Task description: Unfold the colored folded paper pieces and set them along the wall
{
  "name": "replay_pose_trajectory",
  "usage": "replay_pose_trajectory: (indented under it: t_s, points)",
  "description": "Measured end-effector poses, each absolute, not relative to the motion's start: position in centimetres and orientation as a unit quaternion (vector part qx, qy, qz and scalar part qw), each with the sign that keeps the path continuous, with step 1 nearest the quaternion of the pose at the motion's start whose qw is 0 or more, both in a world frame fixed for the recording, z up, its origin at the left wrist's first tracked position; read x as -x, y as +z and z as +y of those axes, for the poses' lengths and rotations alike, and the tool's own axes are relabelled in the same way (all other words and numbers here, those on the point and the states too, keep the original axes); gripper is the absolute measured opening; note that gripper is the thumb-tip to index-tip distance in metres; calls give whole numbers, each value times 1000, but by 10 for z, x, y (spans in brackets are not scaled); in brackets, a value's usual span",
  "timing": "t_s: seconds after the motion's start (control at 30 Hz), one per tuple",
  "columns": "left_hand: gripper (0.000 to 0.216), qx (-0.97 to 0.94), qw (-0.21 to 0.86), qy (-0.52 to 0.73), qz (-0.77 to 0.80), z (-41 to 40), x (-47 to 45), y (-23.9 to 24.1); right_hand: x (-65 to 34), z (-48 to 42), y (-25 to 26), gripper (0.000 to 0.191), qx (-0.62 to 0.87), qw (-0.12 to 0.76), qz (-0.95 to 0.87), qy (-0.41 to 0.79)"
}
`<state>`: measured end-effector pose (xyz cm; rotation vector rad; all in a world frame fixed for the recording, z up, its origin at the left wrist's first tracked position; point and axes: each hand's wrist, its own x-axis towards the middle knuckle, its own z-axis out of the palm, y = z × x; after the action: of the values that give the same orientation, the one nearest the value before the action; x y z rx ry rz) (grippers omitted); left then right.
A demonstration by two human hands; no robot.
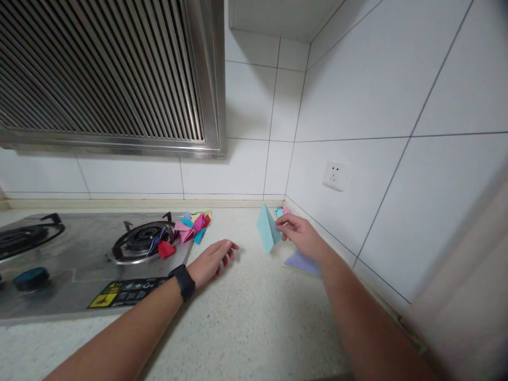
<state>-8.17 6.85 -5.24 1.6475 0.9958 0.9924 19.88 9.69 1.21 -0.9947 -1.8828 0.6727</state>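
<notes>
My right hand (301,237) pinches the right edge of a light blue folded sheet of paper (265,228), which stands upright over the counter with a crease down it. Under my right wrist lies a stack of purple paper (302,263) with a yellowish edge, partly hidden by the arm. My left hand (214,259), with a black watch on its wrist, hovers over the counter left of the blue sheet. Its fingers are loosely bent, apart, and hold nothing. Behind the right hand, small blue and pink paper pieces (279,211) sit in the corner, partly covered.
Several colourful folded papers (192,228) lie at the right edge of the gas stove (85,280), some against the burner (145,241). The range hood (214,106) hangs low above it. Tiled walls meet behind the counter (246,323); a socket (336,175) is on the right wall.
</notes>
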Motion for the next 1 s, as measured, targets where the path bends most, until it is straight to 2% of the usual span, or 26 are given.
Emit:
replay_pose_trajectory:
  t_s: [0.1, 0.17, 0.27, 0.43, 0.63, 1.0]
  points:
    - [63, -693, 445, 372, 428, 73, 84, -58, -232, 100, 22, 19, 479, 366, -779, 171]
    - [65, -705, 425, 364, 435, 73, 86, -57, -248, 100, 26, 20, 505, 299, -793, 163]
    - [63, -735, 389, 351, 429, 72, 87, -54, -262, 97, 28, 24, 525, 248, -797, 166]
    - [58, -777, 352, 320, 412, 70, 87, -52, -266, 92, 31, 23, 525, 209, -809, 162]
    - [58, -785, 339, 317, 410, 69, 85, -53, -265, 86, 37, 23, 518, 227, -816, 115]
    - [57, -793, 333, 305, 409, 67, 85, -53, -258, 82, 36, 17, 535, 135, -833, 53]
